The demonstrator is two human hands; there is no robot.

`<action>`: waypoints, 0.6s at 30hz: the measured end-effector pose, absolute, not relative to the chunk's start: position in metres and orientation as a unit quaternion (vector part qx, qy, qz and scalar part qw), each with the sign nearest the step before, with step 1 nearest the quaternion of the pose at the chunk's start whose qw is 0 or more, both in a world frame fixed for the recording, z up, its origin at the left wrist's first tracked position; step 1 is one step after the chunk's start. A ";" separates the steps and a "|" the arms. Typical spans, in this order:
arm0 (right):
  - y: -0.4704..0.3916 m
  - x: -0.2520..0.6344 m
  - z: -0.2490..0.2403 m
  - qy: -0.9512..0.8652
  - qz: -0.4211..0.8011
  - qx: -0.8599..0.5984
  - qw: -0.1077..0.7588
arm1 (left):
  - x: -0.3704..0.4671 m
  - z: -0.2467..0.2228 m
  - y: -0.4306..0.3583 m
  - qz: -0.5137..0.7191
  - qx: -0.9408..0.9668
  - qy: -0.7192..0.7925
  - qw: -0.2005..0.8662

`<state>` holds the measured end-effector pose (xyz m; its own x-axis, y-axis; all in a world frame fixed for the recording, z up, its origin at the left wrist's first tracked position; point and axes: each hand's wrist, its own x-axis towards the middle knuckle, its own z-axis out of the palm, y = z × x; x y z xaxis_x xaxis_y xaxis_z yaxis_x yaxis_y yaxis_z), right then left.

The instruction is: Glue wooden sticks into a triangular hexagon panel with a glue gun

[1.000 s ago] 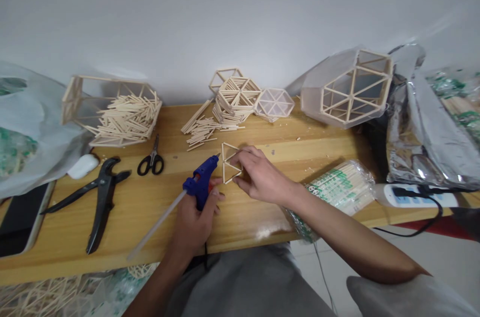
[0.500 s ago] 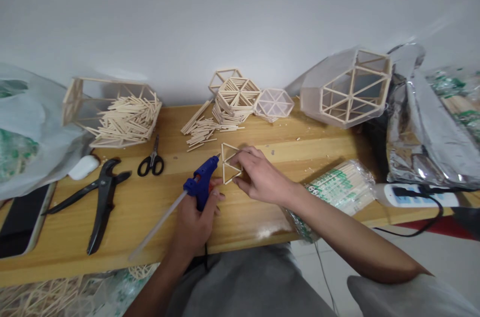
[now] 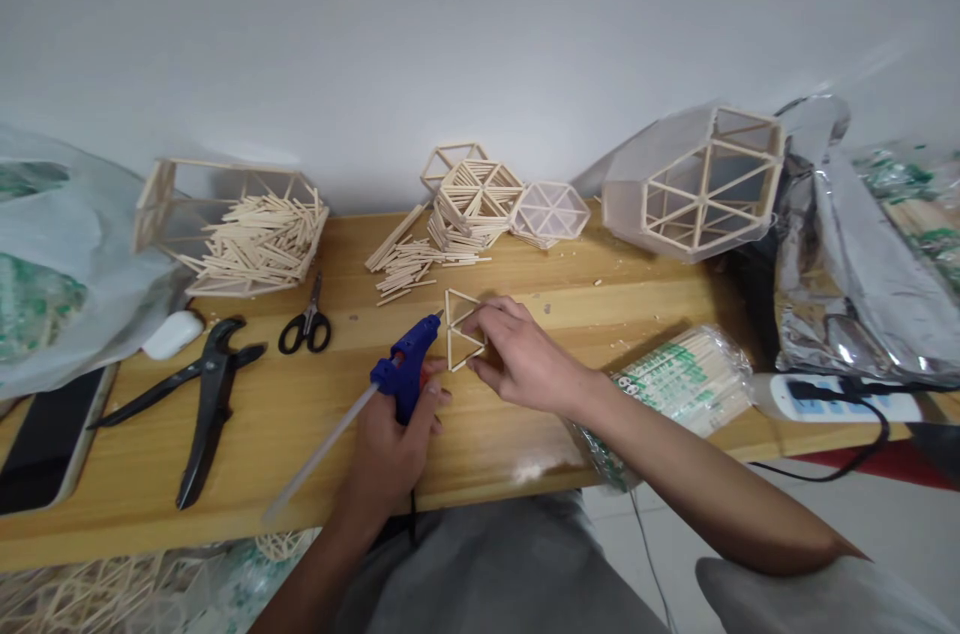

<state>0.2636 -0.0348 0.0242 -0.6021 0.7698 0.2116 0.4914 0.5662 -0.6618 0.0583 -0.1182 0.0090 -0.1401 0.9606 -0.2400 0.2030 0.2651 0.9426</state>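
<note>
My left hand (image 3: 397,439) is closed around the handle of a blue hot glue gun (image 3: 409,369). A long translucent glue stick (image 3: 322,459) sticks out of its back end. The gun's nozzle points at a small frame of wooden sticks (image 3: 449,339) lying on the table. My right hand (image 3: 517,354) has its fingers closed on the right side of this frame, which hides part of it. Behind the frame lie loose short sticks (image 3: 409,266) beside a stack of finished hexagon frames (image 3: 480,194).
A hexagonal stick lantern (image 3: 697,194) stands at the back right; another frame holds cut sticks (image 3: 259,239). Scissors (image 3: 305,319), black cutters (image 3: 210,404) and a phone (image 3: 45,444) lie left. A packet of sticks (image 3: 682,379) and a power strip (image 3: 840,399) are on the right.
Both hands, the glue gun and the stick frame keep nearly the same places on the table. The whole view has shifted very slightly.
</note>
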 end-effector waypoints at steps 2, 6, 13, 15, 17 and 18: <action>-0.035 0.264 0.024 -0.849 0.283 -0.372 0.248 | 0.058 0.008 -0.118 0.395 0.461 0.641 0.469; -0.035 0.264 0.025 -0.847 0.285 -0.374 0.246 | 0.057 0.008 -0.118 0.392 0.460 0.642 0.472; -0.035 0.263 0.026 -0.847 0.288 -0.374 0.246 | 0.058 0.007 -0.118 0.391 0.460 0.642 0.472; -0.035 0.263 0.026 -0.846 0.289 -0.376 0.245 | 0.057 0.005 -0.119 0.389 0.463 0.642 0.472; -0.035 0.263 0.026 -0.846 0.288 -0.376 0.245 | 0.057 0.004 -0.119 0.394 0.462 0.640 0.471; -0.035 0.263 0.026 -0.846 0.287 -0.376 0.245 | 0.057 0.003 -0.119 0.396 0.462 0.639 0.470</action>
<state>0.2632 -0.0354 0.0263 -0.5978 0.7766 0.1991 0.4947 0.5527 -0.6707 0.0567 -0.1189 0.0033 -0.1315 0.9630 -0.2352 0.2175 0.2595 0.9410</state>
